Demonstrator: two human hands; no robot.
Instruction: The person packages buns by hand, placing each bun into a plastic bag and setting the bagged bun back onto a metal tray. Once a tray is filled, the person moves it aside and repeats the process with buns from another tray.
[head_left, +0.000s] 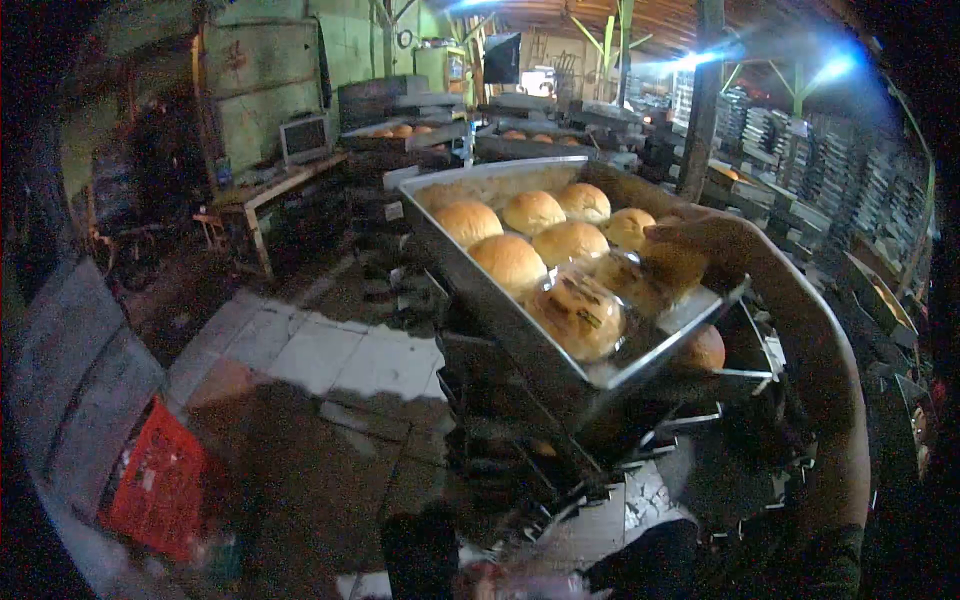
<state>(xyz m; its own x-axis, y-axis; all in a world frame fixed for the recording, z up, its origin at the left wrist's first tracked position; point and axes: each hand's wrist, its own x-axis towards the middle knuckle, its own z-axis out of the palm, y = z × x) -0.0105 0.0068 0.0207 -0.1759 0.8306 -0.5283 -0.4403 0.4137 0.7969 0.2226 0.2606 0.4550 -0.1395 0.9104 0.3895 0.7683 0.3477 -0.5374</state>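
Green walls (260,95) and bright lamps (835,68) span the top of the frame; a red crate (155,485) stands at lower left. Through the head camera I see a tray (668,337) of golden buns (570,243) right of centre, above other trays, with a wrapped bun (575,315) at its near corner. My right hand (712,236) reaches in from the right, fingers curled beside a bun; I cannot tell whether they grip it. Blur along the bottom edge keeps me from reading my left fingers.
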